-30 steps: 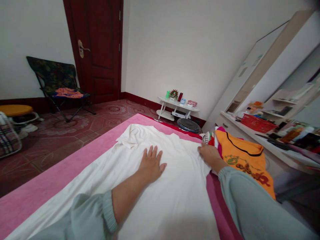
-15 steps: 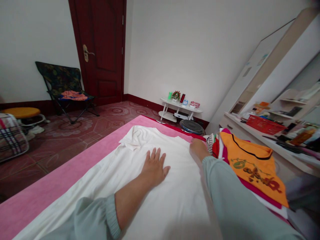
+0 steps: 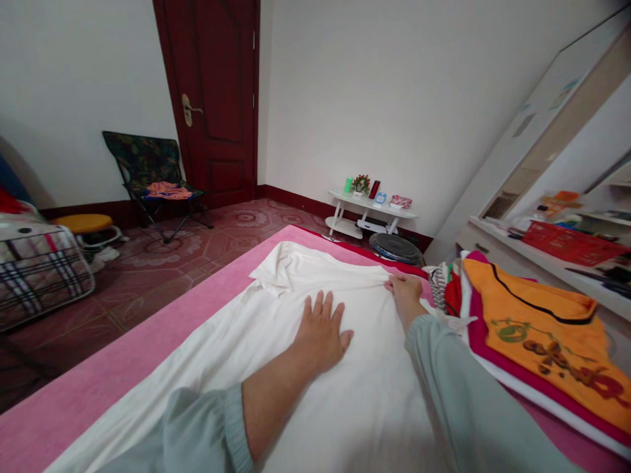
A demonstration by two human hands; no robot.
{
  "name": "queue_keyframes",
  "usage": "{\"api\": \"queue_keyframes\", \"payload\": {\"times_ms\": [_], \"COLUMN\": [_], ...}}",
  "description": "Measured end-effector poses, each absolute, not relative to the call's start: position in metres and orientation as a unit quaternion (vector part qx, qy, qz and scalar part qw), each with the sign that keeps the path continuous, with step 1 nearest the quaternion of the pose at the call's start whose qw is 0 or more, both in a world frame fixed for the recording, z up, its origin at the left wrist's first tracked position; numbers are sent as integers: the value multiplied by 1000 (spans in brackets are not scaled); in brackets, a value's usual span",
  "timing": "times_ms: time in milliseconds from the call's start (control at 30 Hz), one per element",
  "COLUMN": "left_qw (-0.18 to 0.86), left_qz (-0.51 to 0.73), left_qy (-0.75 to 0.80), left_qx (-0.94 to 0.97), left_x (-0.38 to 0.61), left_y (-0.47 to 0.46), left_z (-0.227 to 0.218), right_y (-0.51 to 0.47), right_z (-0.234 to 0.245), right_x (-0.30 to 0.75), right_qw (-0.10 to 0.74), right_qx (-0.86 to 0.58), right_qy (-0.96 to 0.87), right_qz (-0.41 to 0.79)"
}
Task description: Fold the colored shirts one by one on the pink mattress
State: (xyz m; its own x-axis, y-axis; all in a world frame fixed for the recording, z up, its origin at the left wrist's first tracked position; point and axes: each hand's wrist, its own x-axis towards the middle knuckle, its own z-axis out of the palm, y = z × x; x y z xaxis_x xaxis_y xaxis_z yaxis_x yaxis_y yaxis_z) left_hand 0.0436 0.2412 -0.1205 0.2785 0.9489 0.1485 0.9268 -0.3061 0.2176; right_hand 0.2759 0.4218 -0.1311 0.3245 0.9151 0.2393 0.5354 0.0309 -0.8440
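A white T-shirt (image 3: 266, 335) lies spread over a pink-covered surface (image 3: 162, 348), its far left sleeve folded over with some wrinkles. My left hand (image 3: 323, 332) rests flat on the middle of the shirt, fingers spread. At the shirt's far right edge my right hand (image 3: 405, 292) pinches the fabric between thumb and fingers, and creases run from that grip across the cloth. Close to my right forearm is a stack of folded clothes with an orange garment (image 3: 547, 335) on top.
Right of the bed stands a dresser (image 3: 497, 230) bearing a red basket (image 3: 572, 243). Beyond the far edge are a white low table (image 3: 340, 197) and a round dark object (image 3: 394, 248). At left sit a camouflage folding chair (image 3: 142, 161), a yellow stool (image 3: 83, 223) and a plaid item (image 3: 44, 269).
The view has turned slightly left. My right hand has drawn the shirt's right edge a little inward, raising creases there. My left hand stays flat on the shirt.
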Motion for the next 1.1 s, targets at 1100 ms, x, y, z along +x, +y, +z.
{"api": "queue_keyframes", "payload": {"times_ms": [1100], "left_qw": [23], "left_qz": [100], "left_qy": [674], "left_qx": [732], "left_x": [-16], "left_y": [265], "left_z": [-130], "right_y": [255], "right_z": [-135], "right_x": [228], "right_qw": [112], "right_qx": [-696], "right_qy": [-709], "right_qz": [-15]}}
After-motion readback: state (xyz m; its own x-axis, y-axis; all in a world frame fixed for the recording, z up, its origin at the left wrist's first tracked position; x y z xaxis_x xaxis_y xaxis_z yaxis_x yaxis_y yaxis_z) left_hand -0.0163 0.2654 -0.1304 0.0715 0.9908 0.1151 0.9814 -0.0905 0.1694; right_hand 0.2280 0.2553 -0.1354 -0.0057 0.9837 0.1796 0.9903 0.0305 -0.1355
